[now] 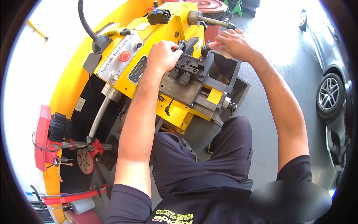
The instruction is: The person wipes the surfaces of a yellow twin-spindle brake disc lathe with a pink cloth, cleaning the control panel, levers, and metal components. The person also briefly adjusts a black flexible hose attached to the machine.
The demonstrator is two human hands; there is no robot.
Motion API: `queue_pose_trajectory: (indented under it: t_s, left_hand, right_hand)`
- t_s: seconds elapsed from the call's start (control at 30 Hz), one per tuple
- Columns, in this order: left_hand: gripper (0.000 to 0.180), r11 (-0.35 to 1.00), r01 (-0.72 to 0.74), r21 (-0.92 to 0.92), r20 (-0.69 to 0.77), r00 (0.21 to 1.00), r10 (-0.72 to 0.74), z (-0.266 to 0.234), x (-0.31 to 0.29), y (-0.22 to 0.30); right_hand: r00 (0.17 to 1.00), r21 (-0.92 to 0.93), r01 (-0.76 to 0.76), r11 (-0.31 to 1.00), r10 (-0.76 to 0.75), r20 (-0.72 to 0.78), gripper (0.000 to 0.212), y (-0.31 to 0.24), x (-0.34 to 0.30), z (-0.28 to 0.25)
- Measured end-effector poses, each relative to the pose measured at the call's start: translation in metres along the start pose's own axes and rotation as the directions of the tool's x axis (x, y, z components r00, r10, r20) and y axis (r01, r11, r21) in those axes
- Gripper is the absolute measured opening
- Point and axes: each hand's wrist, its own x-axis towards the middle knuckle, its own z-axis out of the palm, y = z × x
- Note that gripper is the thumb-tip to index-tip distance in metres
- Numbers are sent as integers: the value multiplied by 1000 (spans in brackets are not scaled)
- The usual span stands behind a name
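Note:
A yellow brake lathe (171, 31) stands in front of me, with a dark metal tool-holder block (191, 65) on its cross slide. My left hand (163, 56) is closed on a small dark clamp lever (181, 45) at the block's left side. On the right, my right hand (234, 45) reaches in from above, its fingertips curled at a black clamp lever (204, 51). Its palm is turned away, so part of the grip is hidden. Two knurled knobs (184, 78) face me below the block. The steel spindle shaft (216, 21) sticks out just beyond my right hand.
A red emergency-stop button (124, 56) sits on the control panel at left. A red drill press (44, 138) stands at far left. Grey chip trays (238, 93) flank the slide. Behind is a red lidded bin (203, 5); a grey car (328, 63) is parked at right.

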Motion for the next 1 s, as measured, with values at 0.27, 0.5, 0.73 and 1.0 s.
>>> queue_pose_trajectory:
  t_s: [0.27,0.5,0.73,1.0]
  left_hand:
    - [26,988,55,147,-57,997,-47,8,0,7]
    - [32,996,-2,-94,18,1000,4,7,3,-7]
    - [31,997,74,26,44,996,-75,0,1,-4]
    - [40,999,35,-41,171,985,-27,-5,-7,-7]
  right_hand:
    - [984,164,112,980,-87,-154,25,8,6,13]
    - [859,593,-251,765,458,-228,24,78,-22,22]
    - [904,-37,87,996,-94,-418,25,-87,8,27]
    - [912,5,-214,977,202,-357,38,-36,12,30]
